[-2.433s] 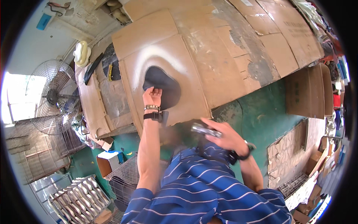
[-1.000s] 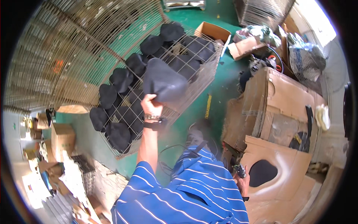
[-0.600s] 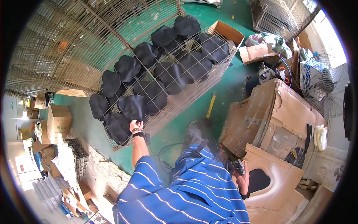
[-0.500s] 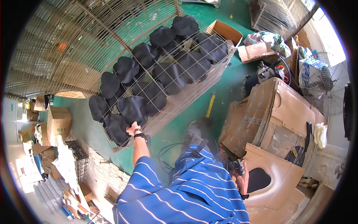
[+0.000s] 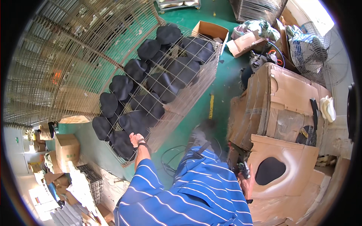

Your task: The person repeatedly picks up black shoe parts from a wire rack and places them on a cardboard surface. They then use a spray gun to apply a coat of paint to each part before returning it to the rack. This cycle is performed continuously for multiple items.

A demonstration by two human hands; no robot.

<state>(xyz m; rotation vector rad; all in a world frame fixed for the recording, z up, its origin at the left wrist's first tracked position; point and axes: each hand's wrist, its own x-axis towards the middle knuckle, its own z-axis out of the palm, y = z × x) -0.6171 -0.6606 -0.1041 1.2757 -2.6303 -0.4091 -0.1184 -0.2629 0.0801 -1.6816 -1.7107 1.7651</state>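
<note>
A large wire rack (image 5: 177,120) carries several rounded black sheet-like pieces (image 5: 162,86) in rows. My left hand (image 5: 136,140) is at the rack's near edge, its fingers curled at the lower rim of one black piece (image 5: 132,121). Whether they pinch that piece or a rack wire is unclear. Low on the right, my right hand (image 5: 247,182) is wrapped round a metal spray gun (image 5: 245,170), partly hidden by my shirt. Just right of it, another black piece (image 5: 270,171) lies on a cardboard sheet (image 5: 260,145), with a whitish ring around it.
A big cardboard box (image 5: 290,98) stands at right, with a wire-caged fan (image 5: 313,52) behind. An open carton (image 5: 211,28) sits past the rack's far end. A dark hose (image 5: 167,162) loops over the green floor. Cartons (image 5: 68,148) and a crate (image 5: 92,182) stand left.
The view has shifted, so the rack sits lower and further left. My left hand stays at the same black piece's edge. My right hand keeps hold of the spray gun.
</note>
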